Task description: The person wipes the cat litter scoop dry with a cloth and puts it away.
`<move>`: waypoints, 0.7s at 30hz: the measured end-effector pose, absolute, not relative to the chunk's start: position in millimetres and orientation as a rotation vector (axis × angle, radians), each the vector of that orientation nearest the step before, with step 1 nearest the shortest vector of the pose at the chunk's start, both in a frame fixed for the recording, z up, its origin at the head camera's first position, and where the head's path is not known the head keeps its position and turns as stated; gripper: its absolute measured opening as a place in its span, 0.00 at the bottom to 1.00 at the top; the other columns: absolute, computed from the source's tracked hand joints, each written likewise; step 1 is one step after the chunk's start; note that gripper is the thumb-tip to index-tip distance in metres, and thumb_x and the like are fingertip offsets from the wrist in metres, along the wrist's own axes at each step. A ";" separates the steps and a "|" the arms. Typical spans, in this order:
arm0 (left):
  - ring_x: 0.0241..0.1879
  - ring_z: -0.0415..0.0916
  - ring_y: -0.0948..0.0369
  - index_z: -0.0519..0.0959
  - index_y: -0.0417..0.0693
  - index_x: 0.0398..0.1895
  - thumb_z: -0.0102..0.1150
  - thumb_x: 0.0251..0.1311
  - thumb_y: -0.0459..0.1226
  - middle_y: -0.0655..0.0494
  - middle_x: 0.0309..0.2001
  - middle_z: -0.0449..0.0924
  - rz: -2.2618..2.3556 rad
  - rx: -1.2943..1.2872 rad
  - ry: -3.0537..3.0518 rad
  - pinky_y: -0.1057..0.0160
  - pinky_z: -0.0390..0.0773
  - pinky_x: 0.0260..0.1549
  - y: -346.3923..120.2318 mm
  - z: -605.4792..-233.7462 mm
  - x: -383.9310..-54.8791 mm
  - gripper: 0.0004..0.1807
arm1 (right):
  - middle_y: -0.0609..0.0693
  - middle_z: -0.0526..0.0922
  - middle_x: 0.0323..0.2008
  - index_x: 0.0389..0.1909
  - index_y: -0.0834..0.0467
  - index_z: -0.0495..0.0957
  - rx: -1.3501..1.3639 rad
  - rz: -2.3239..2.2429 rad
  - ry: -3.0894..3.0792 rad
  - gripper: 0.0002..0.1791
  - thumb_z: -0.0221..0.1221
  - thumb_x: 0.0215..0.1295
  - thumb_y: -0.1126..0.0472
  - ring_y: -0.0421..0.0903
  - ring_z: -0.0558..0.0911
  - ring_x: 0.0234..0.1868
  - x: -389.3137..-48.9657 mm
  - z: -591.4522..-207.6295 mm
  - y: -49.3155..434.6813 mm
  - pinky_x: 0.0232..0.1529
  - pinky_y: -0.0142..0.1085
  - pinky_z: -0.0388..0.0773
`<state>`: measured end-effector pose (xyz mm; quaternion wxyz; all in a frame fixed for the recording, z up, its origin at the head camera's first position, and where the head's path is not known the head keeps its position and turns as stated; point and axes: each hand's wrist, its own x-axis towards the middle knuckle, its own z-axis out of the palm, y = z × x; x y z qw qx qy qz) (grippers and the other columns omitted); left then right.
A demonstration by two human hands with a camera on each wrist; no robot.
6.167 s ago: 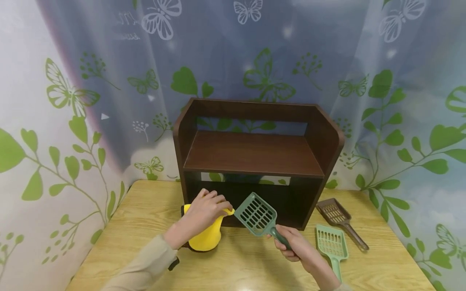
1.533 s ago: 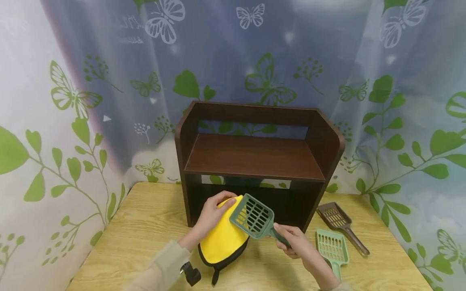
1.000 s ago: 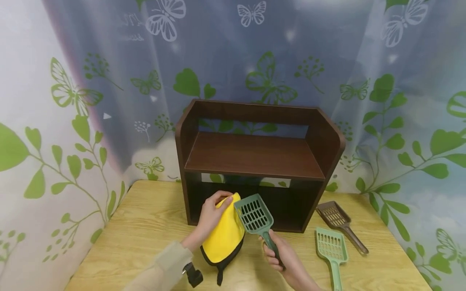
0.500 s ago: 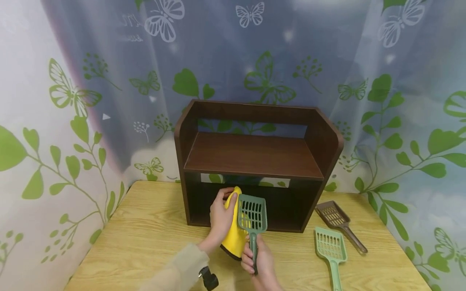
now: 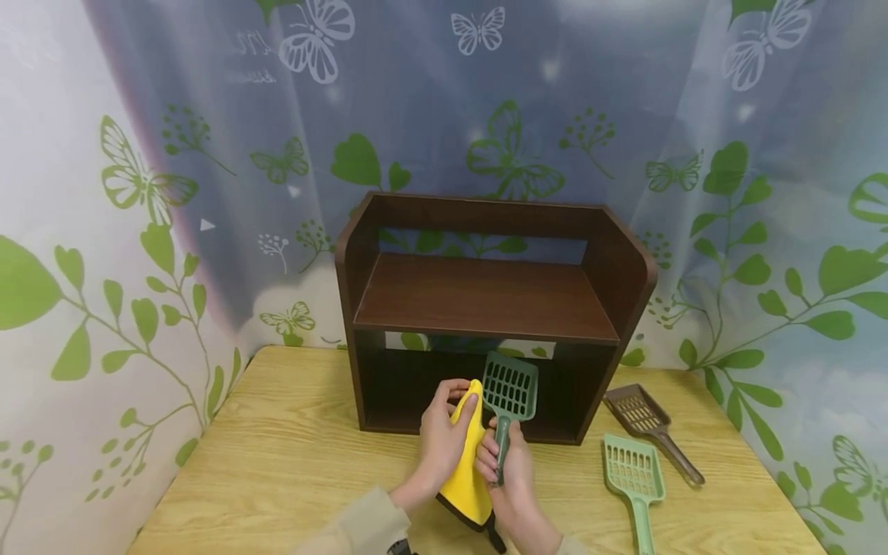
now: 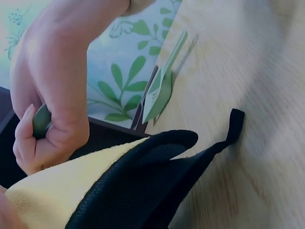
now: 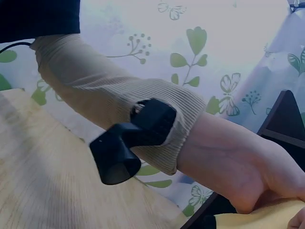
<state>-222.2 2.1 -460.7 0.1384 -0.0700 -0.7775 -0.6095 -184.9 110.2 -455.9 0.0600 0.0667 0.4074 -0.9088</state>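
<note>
We've got the left hand (image 5: 440,441) pinching the yellow cloth (image 5: 468,489) near its top, the right hand (image 5: 517,474) gripping the dark green scoop (image 5: 509,413) by its handle, head up before the shelf (image 5: 486,301); whether cloth meets scoop, we can't quite tell. Two more, a pale green scoop (image 5: 637,489) and a brown scoop (image 5: 654,424), lie rightward.

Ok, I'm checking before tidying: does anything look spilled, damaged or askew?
Nothing stands out: the dark green scoop looks unbroken, the shelf stands upright, and no spill shows. The brown scoop lies slanted beside the light green scoop, hardly odd.
</note>
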 end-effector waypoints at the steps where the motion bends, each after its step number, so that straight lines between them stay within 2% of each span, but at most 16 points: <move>1: 0.34 0.73 0.60 0.76 0.50 0.56 0.57 0.73 0.43 0.51 0.49 0.79 -1.764 -0.196 -2.245 0.70 0.75 0.29 2.7 -460.9 -222.2 0.14 | 0.39 0.60 0.18 0.44 0.55 0.61 0.197 -2.743 1.242 0.21 0.25 0.84 0.46 0.32 0.58 0.15 -185.2 -455.6 110.7 0.15 0.23 0.55; 8: 0.34 0.71 0.60 0.76 0.49 0.55 0.59 0.72 0.40 0.52 0.49 0.80 -1.689 -0.094 -2.190 0.68 0.73 0.32 -2.5 -462.0 -234.6 0.12 | 0.39 0.59 0.18 0.43 0.54 0.61 0.137 -2.586 1.332 0.22 0.24 0.84 0.45 0.32 0.57 0.14 -178.5 -461.3 109.6 0.15 0.23 0.55; 21: 0.36 0.71 0.59 0.77 0.46 0.56 0.57 0.74 0.41 0.48 0.51 0.80 -1.750 -0.033 -2.154 0.66 0.73 0.32 -31.3 -454.1 -251.0 0.13 | 0.39 0.59 0.17 0.38 0.52 0.65 -0.102 -2.276 1.443 0.23 0.26 0.84 0.45 0.31 0.59 0.14 -168.4 -478.9 136.0 0.14 0.23 0.56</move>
